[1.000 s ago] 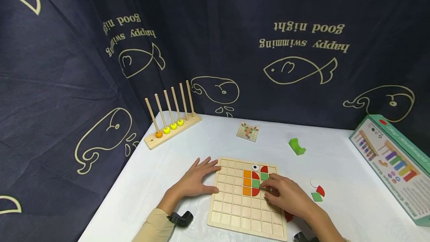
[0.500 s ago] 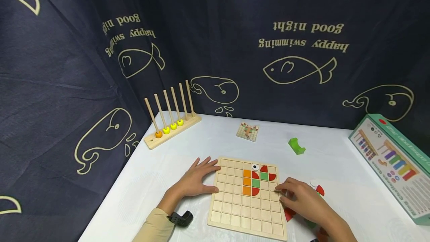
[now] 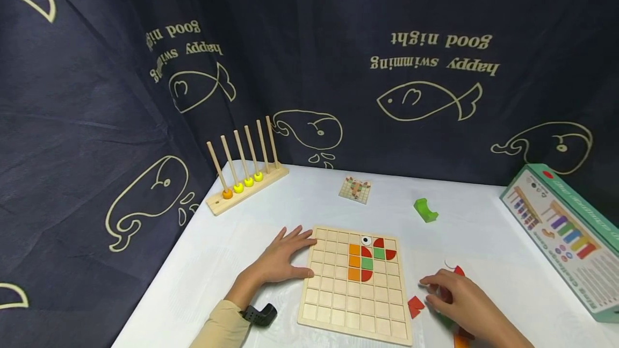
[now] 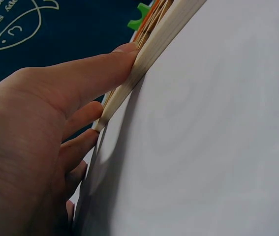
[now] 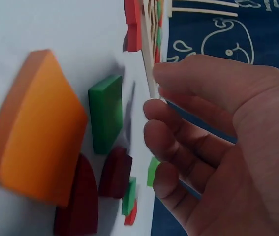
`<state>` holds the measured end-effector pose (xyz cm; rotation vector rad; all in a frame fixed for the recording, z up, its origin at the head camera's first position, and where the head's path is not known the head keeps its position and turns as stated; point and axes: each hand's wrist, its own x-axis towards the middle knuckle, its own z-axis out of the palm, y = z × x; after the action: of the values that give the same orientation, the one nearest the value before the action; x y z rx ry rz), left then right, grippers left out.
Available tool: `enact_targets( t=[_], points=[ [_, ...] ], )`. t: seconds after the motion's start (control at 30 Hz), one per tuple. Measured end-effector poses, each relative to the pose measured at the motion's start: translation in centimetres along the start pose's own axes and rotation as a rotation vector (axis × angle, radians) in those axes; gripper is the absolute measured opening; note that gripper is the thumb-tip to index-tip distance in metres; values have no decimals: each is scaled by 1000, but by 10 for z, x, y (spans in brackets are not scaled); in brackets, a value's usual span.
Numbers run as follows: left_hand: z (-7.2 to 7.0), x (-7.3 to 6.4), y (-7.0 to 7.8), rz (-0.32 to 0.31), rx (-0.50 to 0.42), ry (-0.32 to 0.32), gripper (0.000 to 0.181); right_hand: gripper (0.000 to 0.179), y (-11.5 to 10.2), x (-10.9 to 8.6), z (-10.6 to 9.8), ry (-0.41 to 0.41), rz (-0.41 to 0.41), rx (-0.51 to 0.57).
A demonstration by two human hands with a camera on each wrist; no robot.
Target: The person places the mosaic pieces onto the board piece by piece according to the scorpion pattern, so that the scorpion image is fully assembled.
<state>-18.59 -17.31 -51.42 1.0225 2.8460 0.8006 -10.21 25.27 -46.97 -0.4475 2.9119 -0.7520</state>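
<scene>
The right hand (image 3: 461, 299) has moved off the board (image 3: 340, 300) since the earlier frame. Head: red tiles (image 3: 415, 303) lie just left of it, farther from the left hand (image 3: 282, 262); cloth (image 3: 309, 63) reads "happy swimming", "good night". Left wrist: fingers spread, touching board. Right wrist: fingers loosely bent, holding nothing; orange tile (image 5: 43, 132), green tile (image 5: 107, 115) beside.

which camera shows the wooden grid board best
The head view: it looks down on nearly the whole wooden grid board, including its squares and coloured pieces. The left wrist view shows only part of its edge, beside the left hand; the right wrist view shows a narrow, steeply angled slice beyond the right hand.
</scene>
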Motion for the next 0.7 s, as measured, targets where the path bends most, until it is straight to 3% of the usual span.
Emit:
enact_targets(
  t=[0.17,0.27,0.53,0.7],
  points=[
    [1,-2,-1,4,0,6,78,32,-2,-10,-2,-79,172,-35],
    [2,-1,-1,15,3,10,78,35,0,-17,-4,-108,217,-39],
    [1,2,0,17,10,0,79,45,18,-45,-5,-151,191,45],
    [1,1,0,13,13,-2,79,53,26,-54,4,-134,257,11]
  ],
)
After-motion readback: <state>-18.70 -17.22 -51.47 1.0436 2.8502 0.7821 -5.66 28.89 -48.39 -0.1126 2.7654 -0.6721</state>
